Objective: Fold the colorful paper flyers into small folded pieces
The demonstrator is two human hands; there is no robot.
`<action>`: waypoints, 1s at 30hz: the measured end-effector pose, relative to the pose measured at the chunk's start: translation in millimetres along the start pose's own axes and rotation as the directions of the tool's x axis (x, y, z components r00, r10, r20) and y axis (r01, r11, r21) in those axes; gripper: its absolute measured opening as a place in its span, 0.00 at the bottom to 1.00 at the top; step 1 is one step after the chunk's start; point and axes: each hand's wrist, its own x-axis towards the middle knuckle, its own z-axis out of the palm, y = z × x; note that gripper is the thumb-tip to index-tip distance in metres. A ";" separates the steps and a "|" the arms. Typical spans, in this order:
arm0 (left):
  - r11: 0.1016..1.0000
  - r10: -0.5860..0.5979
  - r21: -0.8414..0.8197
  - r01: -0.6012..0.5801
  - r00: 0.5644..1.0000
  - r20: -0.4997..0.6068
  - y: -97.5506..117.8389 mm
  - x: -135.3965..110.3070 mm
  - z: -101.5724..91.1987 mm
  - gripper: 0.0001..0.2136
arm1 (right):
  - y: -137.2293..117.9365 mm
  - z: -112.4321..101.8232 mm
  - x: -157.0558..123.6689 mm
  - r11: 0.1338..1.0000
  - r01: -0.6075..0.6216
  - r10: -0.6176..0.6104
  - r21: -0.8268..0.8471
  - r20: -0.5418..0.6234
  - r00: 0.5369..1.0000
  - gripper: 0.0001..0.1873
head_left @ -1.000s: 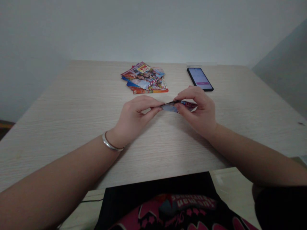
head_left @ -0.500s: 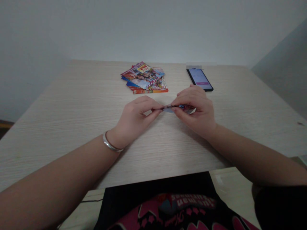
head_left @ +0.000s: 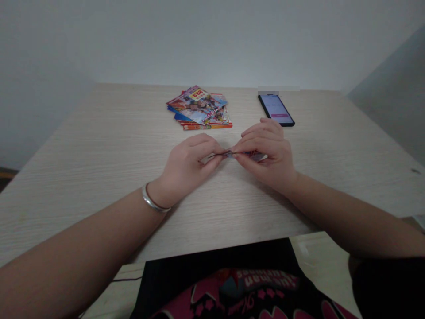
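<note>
A thin printed paper (head_left: 253, 154), folded and seen nearly edge-on, is stretched between my two hands above the middle of the table. My left hand (head_left: 190, 163), with a silver bangle on its wrist, pinches one end between thumb and forefinger. From the other side my right hand (head_left: 270, 153) pinches it close by, the fingertips of both hands almost touching. Red and blue print shows under the right fingers; most of the paper is hidden by them. Behind my left hand lies a loose pile of colourful printed leaflets (head_left: 202, 108).
A black-edged smartphone (head_left: 276, 109) with a lit screen lies behind my right hand. The pale wood-grain table (head_left: 109, 133) meets a wall at its far edge. A dark cloth with pink print (head_left: 232, 283) covers my lap at the near edge.
My right fingertips have slid slightly left and down along the paper, closer to the left ones. More of the paper's edge now shows inside my left pinch.
</note>
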 end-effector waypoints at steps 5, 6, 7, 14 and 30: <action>1.000 -0.015 0.012 0.015 1.000 -0.004 -0.4 0.2 -0.7 0.04 | -1.3 -0.3 1.4 0.999 -0.036 0.036 0.030 0.007 0.999 0.03; 1.000 -0.003 0.012 0.003 1.000 -0.014 -0.1 1.2 -0.8 0.04 | -1.2 -0.5 1.9 0.999 -0.031 0.031 0.030 0.013 0.999 0.03; 1.000 0.016 0.011 -0.016 1.000 -0.026 0.4 2.5 -1.0 0.03 | -1.1 -0.5 2.3 0.999 -0.023 0.022 0.031 0.018 1.000 0.04; 0.989 0.139 0.068 -0.132 0.984 -0.111 1.4 7.3 -3.2 0.07 | 0.2 2.2 3.8 0.998 0.015 -0.016 0.058 0.016 1.000 0.03; 0.992 0.063 0.116 -0.053 0.995 -0.083 7.0 6.8 -6.0 0.06 | 4.9 5.5 6.1 0.993 -0.029 0.025 0.112 0.038 0.999 0.04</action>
